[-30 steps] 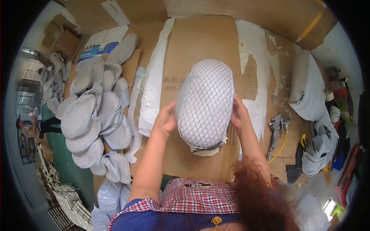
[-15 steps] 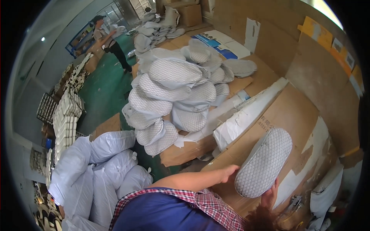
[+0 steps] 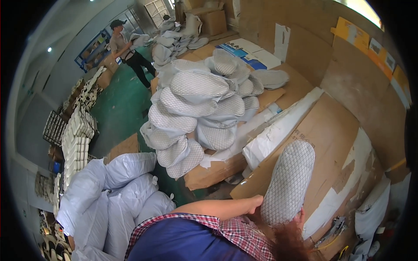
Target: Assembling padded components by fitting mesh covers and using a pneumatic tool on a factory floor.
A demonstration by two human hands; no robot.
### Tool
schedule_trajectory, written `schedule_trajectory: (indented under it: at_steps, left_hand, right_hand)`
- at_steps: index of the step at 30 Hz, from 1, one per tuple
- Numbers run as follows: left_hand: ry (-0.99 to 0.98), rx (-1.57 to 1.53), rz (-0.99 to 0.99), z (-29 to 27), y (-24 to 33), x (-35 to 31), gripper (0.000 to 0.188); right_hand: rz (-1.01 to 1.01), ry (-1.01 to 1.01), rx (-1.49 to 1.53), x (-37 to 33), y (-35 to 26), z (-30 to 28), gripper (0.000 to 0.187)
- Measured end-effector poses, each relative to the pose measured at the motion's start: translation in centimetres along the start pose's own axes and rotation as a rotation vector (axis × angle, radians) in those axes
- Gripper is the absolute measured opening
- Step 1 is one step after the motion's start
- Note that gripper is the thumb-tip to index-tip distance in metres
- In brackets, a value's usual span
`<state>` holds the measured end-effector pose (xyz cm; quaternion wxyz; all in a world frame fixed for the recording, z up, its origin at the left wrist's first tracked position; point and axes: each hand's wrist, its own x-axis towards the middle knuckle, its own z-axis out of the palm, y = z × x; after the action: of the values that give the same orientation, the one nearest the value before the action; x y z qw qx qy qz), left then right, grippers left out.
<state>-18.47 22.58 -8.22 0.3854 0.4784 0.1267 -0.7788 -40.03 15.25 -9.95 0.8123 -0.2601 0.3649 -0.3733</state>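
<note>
A light-grey insole (image 3: 289, 182) with a quilted diamond pattern stands tilted in front of me, its rounded toe pointing up and away. My left hand (image 3: 254, 204) grips its lower left edge, the fingers mostly out of sight. At the lower right edge my right hand (image 3: 300, 216) holds it too; only some fingertips show, the rest hidden by hair. Whether it is one insole or several layered together I cannot tell. Ahead to the left lies a heaped pile of similar grey insoles (image 3: 198, 85), stacked in overlapping bundles.
Flattened cardboard (image 3: 331, 143) covers the work surface under my hands. White stuffed sacks (image 3: 126, 198) lie at lower left. Tools (image 3: 333, 230) rest at lower right. A person (image 3: 130, 52) stands on the green floor at far left, holding grey pieces. Racks of white shoe parts (image 3: 76, 143) line the left.
The insole has moved slightly left and turned more upright, both hands going with it. The distant person appears shifted a little to the right.
</note>
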Motion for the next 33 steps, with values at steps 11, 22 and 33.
schedule_trajectory:
  at_steps: [11,22,33]
  left_hand:
    - [0.128,-0.041,0.222,-0.5,-0.1,1.9,0.04]
    - [0.106,0.348,0.383,5.3,7.8,3.6,0.03]
    - [0.37,0.214,0.356,1.2,2.7,6.8,0.022]
  right_hand:
    - [0.002,0.172,-0.345,2.8,0.8,-1.8,0.039]
    - [-0.139,0.511,0.255,6.0,0.6,1.6,0.035]
    - [-0.214,0.575,-0.383,7.2,1.4,-0.2,0.031]
